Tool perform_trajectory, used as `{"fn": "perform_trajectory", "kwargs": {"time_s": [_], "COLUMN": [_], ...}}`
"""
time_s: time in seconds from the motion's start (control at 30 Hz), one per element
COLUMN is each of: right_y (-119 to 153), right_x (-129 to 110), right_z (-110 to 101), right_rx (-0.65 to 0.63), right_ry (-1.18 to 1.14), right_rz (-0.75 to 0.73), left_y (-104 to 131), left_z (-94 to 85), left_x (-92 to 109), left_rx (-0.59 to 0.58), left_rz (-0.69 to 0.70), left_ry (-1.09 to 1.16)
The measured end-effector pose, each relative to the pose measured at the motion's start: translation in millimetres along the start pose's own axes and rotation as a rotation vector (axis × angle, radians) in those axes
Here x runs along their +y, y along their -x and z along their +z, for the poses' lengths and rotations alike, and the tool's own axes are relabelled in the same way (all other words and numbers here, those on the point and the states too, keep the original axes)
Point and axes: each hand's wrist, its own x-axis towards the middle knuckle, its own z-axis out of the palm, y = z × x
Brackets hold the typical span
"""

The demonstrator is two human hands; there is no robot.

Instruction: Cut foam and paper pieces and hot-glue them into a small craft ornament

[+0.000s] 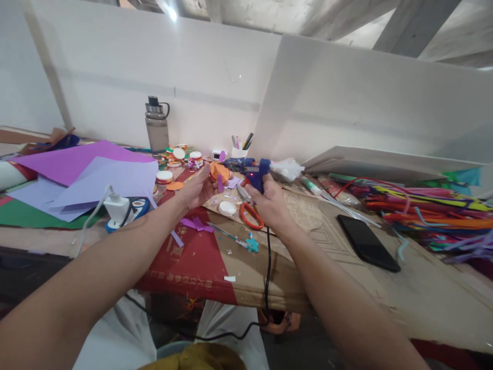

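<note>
In my right hand (267,198) is a blue glue gun (252,169), its nozzle pointing left and a small red light glowing on its body. A black cord (268,267) hangs from the grip over the table edge. My left hand (200,187) is closed around a round orange paper piece (220,172) with purple strips (220,183) on it. The nozzle sits right at this piece; whether it touches I cannot tell. Below the hands lie orange-handled scissors (251,216), a white round lid (227,208) and a pen with a turquoise ornament (252,243).
Purple and lilac paper sheets (103,177) and a plug adapter (119,208) lie left. A water bottle (157,126) and pen cup (239,152) stand by the white wall. On the right are a black phone (367,241) and many-coloured pipe cleaners (435,205).
</note>
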Motion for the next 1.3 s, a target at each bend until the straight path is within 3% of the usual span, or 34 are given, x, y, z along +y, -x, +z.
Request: {"fn": "perform_trajectory", "kwargs": {"time_s": [0.53,1.13,1.3], "right_y": [0.9,3.1,3.7], "right_x": [-3.2,-11.4,-13.9], "right_z": [0.5,-0.9,-1.3], "right_rx": [0.0,-0.044,-0.063], "right_ry": [0.072,0.082,0.092], "right_rz": [-0.028,-0.076,-0.077], "left_y": [2.0,1.2,1.5], "left_z": [5.0,0.0,2.5], "left_x": [-1.2,0.0,0.3], "left_rx": [0.044,-0.027,0.042], "left_rz": [-0.017,-0.058,-0.038], "left_ry": [0.009,-0.083,-0.068]}}
